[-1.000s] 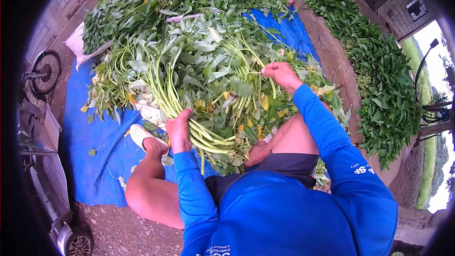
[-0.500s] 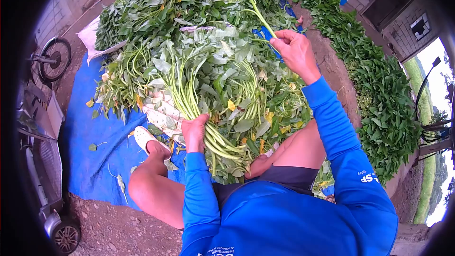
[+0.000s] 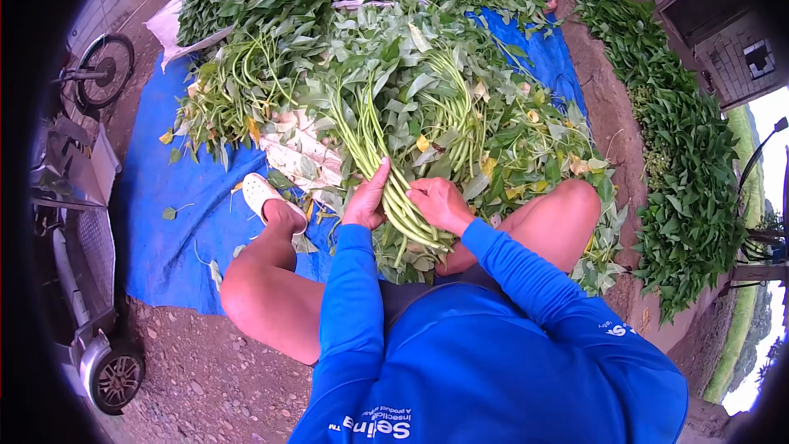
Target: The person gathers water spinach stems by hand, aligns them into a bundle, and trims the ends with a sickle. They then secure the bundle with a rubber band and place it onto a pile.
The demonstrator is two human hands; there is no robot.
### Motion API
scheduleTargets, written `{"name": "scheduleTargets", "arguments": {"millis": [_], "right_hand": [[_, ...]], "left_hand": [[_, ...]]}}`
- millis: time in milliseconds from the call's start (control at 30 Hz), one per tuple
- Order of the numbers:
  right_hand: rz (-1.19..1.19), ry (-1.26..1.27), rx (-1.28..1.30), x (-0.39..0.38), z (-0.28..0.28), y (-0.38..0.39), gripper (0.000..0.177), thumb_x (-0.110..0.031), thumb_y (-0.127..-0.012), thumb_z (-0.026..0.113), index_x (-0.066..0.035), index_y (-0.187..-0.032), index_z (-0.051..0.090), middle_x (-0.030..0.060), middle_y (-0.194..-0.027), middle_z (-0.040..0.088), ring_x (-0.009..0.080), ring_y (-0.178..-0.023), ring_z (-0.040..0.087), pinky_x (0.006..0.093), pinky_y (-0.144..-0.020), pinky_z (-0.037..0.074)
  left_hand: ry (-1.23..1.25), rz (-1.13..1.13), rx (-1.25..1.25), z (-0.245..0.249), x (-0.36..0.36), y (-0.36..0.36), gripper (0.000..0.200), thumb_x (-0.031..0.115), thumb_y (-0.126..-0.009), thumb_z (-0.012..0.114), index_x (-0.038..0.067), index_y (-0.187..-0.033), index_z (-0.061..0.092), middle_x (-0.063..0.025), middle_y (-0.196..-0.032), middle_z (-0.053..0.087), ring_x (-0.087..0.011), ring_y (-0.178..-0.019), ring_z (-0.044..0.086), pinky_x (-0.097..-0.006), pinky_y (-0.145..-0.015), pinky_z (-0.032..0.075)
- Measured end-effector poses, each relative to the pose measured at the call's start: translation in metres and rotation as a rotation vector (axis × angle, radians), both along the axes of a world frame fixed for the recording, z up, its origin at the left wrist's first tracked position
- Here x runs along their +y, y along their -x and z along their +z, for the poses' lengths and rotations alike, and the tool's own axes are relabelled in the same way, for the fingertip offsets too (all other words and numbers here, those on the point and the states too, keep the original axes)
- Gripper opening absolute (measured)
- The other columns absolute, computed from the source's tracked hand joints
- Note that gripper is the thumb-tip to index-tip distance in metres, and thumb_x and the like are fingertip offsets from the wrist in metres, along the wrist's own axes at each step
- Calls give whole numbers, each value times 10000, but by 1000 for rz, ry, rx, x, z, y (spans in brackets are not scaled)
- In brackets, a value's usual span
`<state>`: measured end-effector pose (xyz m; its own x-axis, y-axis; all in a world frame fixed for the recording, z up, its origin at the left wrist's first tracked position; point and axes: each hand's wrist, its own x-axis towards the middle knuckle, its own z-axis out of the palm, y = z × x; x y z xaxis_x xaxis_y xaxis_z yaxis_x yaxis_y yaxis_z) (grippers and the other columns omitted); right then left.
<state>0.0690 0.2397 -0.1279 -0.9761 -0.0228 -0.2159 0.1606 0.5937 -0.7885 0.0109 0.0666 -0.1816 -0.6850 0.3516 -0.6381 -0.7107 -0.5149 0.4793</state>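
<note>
Green stems (image 3: 400, 206) | left hand (image 3: 369, 200) holds them | right hand (image 3: 440, 203) touching; grip hidden, unclear

block wall (image 3: 730, 53), upper right (square opening (image 3: 758, 57) in it) | stony ground (image 3: 222, 362), lower left | bright daylight (image 3: 754, 386), far right

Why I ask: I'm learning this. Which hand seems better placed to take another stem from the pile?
Probably the right hand: it sits nearer the pile's stems on that side, while the left hand grips the bunch.
</note>
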Motion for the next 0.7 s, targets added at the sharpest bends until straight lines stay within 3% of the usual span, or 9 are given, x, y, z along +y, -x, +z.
{"name": "scheduleTargets", "arguments": {"millis": [67,167,267,333,400,467,533,600,700], "right_hand": [[23,-65,-5,1,-16,-5,377,-291,-999,689,3,-1219,776,250,-1107,781,389,-1019,773,408,-935,593],[37,-103,-129,-22,-5,-19,404,-309,-1019,654,11,-1239,766,259,-1138,772,411,-1055,761,440,-959,586],[270,-94,-183,-22,-22,-19,445,-341,-1019,661,8,-1280,752,254,-1286,736,395,-1188,720,440,-1024,554],[195,-42,-67,-17,-17,-3,440,-324,-1004,698,-6,-1306,739,245,-1280,740,372,-1188,716,445,-1023,549],[-180,84,221,-32,28,36,376,-311,-1016,727,-18,-1247,686,129,-992,688,239,-946,684,372,-894,559],[-394,416,342,-40,43,97,259,-277,-1078,676,-25,-1122,634,15,-986,630,86,-907,548,299,-802,503],[-482,754,545,-42,41,156,221,-252,-1081,661,-31,-1095,642,-15,-928,613,83,-842,519,269,-801,466],[-500,854,439,-42,25,204,258,-312,-1073,640,-56,-1080,667,-17,-896,591,85,-771,502,258,-696,418],[-262,987,22,-56,17,221,325,-378,-1079,601,-64,-1099,686,1,-890,612,119,-760,546,277,-696,446]], "left_hand": [[186,108,91,-32,7,-3,479,508,-955,822,97,-1144,667,-53,-909,709,-195,-785,717,-377,-715,634],[338,93,98,-46,13,-21,382,274,-911,864,26,-1131,673,-66,-932,715,-182,-755,689,-359,-640,569],[561,12,163,-28,-3,-29,304,121,-835,808,-23,-1077,694,-98,-934,740,-205,-754,695,-374,-664,566],[791,20,300,0,-13,-31,329,74,-796,766,-38,-1091,676,-105,-933,743,-199,-762,687,-373,-688,564],[1042,39,422,37,-28,-32,415,54,-766,731,-38,-1157,628,-99,-936,733,-176,-774,663,-357,-714,554],[802,-94,513,59,-48,-28,382,65,-770,730,-26,-1121,612,-68,-871,689,-156,-741,628,-325,-698,530],[666,-234,457,97,-58,-27,375,61,-772,750,-24,-1112,617,-51,-851,671,-147,-726,619,-308,-673,516],[493,-306,366,121,-61,-27,364,60,-788,771,-8,-1121,642,-45,-854,679,-147,-718,626,-302,-664,518],[271,-369,351,118,-73,-24,358,52,-800,770,2,-1137,659,-43,-884,705,-149,-759,662,-299,-694,536]]}}
